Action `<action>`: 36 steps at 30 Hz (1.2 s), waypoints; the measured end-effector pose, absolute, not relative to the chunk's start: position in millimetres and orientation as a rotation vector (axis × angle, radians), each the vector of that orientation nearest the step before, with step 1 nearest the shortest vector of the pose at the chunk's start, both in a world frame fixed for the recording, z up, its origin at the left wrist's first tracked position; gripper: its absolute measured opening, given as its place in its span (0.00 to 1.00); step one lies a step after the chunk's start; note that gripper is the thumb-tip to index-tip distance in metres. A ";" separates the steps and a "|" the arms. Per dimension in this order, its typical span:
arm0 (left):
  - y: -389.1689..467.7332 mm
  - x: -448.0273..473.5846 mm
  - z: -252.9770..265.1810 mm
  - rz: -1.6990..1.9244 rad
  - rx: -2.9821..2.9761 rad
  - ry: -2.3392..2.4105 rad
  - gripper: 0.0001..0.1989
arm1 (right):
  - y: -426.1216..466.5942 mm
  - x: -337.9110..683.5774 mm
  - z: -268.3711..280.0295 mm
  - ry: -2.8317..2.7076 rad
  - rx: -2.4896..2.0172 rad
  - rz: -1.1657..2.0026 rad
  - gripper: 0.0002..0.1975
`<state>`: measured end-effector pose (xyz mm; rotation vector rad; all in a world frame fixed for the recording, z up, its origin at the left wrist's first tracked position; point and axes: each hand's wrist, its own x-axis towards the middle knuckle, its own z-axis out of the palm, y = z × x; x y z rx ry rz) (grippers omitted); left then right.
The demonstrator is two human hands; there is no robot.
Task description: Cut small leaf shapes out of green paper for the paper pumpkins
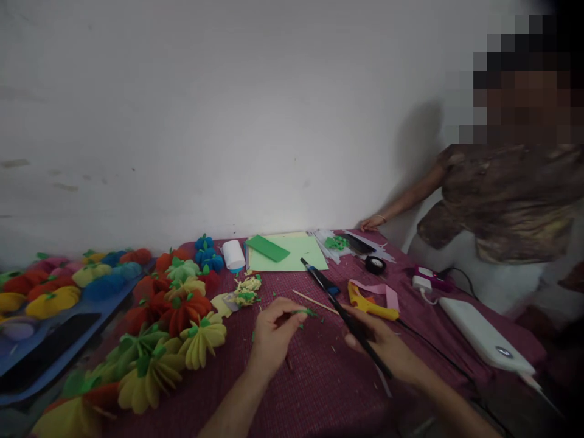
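Observation:
Above the middle of the table, my left hand (272,331) is closed in a pinch on a small green piece (310,312), whose exact shape is too small to make out. To its right, my right hand (383,344) is closed around a long black tool (360,331) that slants up to the left; its kind is unclear. Beyond that hand lies a dark tool with a blue part (322,280). A thin wooden stick (314,301) rests between the hands. Small green scraps dot the maroon cloth (314,389) below.
Several colourful pleated pumpkin shapes (203,340) crowd the left side, with more on a blue tray (45,374). Green sheets (305,252) lie at the back. A yellow glue gun (369,304), black tape roll (375,264) and white power bank (483,334) are right. Another person (506,201) stands there.

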<state>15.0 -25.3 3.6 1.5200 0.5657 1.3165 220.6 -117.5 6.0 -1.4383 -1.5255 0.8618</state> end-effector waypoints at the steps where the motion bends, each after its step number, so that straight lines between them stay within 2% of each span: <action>1: -26.8 13.1 4.8 1.390 1.646 0.537 0.04 | -114.8 220.9 3.9 -1.514 -1.463 0.797 0.30; 7: -31.9 1.8 -4.2 1.668 2.339 0.208 0.26 | -104.8 216.1 -0.8 -1.505 -1.466 0.583 0.27; 11: -32.8 -4.6 -14.7 1.558 2.606 0.180 0.32 | -104.8 213.3 1.5 -1.486 -1.463 0.547 0.26; 15: -34.9 -6.4 -15.7 1.447 2.622 0.147 0.30 | -105.9 213.9 0.8 -1.456 -1.430 0.526 0.25; 21: -39.0 -5.1 -9.5 1.479 2.733 0.159 0.27 | -110.5 211.9 1.5 -1.446 -1.415 0.483 0.24; 25: -41.7 -0.9 -2.2 1.734 2.757 0.138 0.19 | -108.9 210.5 1.1 -1.472 -1.401 0.485 0.24; 29: -35.8 8.5 1.1 1.863 2.300 0.278 0.11 | -94.1 211.4 -4.9 -1.526 -1.554 0.427 0.18; 33: -24.5 18.1 -3.4 1.592 1.519 0.638 0.01 | -71.1 212.3 -13.2 -1.536 -1.858 0.350 0.16; 36: -20.1 22.2 -4.4 1.399 0.998 0.627 0.07 | -53.9 211.3 -17.9 -1.481 -1.915 0.371 0.17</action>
